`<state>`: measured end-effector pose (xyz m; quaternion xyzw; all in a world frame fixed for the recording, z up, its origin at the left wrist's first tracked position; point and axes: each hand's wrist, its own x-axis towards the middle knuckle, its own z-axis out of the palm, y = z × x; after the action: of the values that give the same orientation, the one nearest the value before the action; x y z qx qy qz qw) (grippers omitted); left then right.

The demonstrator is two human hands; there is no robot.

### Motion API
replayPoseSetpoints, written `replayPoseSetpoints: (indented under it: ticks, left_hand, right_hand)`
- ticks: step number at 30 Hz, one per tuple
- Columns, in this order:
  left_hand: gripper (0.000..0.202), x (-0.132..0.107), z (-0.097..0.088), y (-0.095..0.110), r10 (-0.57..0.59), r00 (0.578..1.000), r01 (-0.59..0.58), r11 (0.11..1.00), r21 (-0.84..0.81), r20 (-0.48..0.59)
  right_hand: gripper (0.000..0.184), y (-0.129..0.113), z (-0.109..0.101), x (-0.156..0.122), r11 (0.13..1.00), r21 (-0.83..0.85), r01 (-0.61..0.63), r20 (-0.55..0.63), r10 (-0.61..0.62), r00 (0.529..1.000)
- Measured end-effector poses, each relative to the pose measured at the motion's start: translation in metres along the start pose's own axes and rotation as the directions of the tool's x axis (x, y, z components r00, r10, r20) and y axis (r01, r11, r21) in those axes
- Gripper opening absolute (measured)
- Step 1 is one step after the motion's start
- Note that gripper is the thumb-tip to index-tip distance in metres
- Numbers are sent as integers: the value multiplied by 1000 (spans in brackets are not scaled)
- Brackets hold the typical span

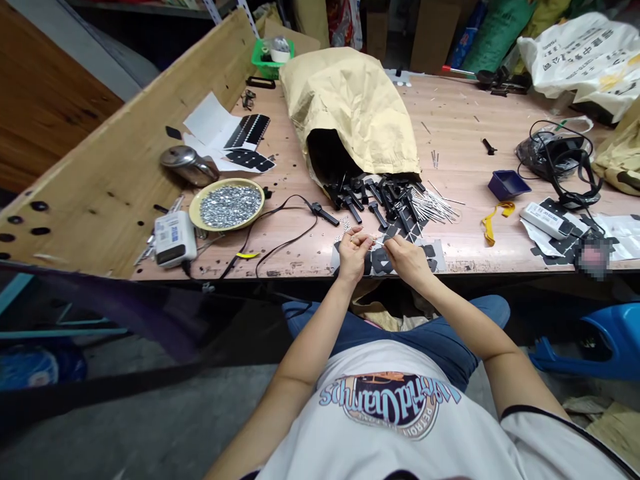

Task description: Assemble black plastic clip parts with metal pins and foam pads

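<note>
A thin silver metal pin [373, 240], too small to make out clearly, sits at lower centre of the frame. Your left hand [353, 257] pinches it between thumb and fingertips, while your curled right hand [410, 260] is beside it; whether that hand also grips the pin, I cannot tell. Beneath them lies a matte black cut-shape sheet [436, 257]. A pin dropped here could vanish among the loose silver pins [430, 207] or the heap of black plastic parts [375, 200] just beyond. The thin black cable [287, 227] on your left could snag a moving wrist, and a careless reach could tip the yellow plate of silver studs [230, 205], scattering them across the table.
</note>
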<state>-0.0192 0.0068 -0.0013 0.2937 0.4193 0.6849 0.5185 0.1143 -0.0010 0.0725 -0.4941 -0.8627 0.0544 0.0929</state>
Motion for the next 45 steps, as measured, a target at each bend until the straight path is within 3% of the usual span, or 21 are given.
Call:
replayPoseSetpoints:
  ticks: [4,8,10,13,15,20,24,28,30,32,35,37,39,45]
  left_hand:
    - [50,-4,0,3,124,992,-127,986,110,30]
    - [52,-8,-2,6,166,983,-178,969,174,81]
    - [52,-10,-2,8,168,980,-186,963,194,107]
    - [53,-12,-1,11,168,972,-199,960,195,163]
    - [52,-13,0,13,163,966,-203,960,194,202]
    - [52,-17,-1,16,124,956,-178,966,189,267]
    - [51,-20,-1,16,103,945,-163,971,174,310]
    - [51,-20,0,16,92,937,-148,978,144,336]
    - [50,-20,0,15,80,946,-129,982,139,313]
    - [50,-19,0,13,62,958,-107,984,145,281]
    - [50,-21,1,10,37,960,-80,986,147,279]
    - [52,-23,2,10,26,956,-72,987,146,293]
    - [54,-24,3,11,17,952,-64,987,147,305]
    - [49,-22,2,9,23,962,-64,987,145,271]
  right_hand:
    - [22,4,2,0,969,236,-75,56,64,996]
    - [27,9,5,-1,789,593,-163,185,63,981]
    - [27,10,7,-3,715,680,-167,160,77,984]
    - [29,11,6,-7,712,693,-112,14,143,990]
    - [33,11,5,-9,709,697,-106,-4,152,988]
    - [44,13,1,-11,555,796,-242,225,99,969]
    - [47,14,6,-11,390,860,-330,297,144,944]
    - [48,17,8,-14,256,882,-396,396,55,917]
    - [44,20,7,-19,308,895,-322,325,43,945]
    - [39,22,6,-27,471,865,-173,166,57,984]
    - [23,22,7,-40,740,673,-10,-46,55,997]
    - [17,21,9,-45,822,569,6,-84,51,995]
    - [20,19,11,-48,841,541,-16,-68,62,996]
    - [22,16,12,-49,780,619,-90,-24,134,991]
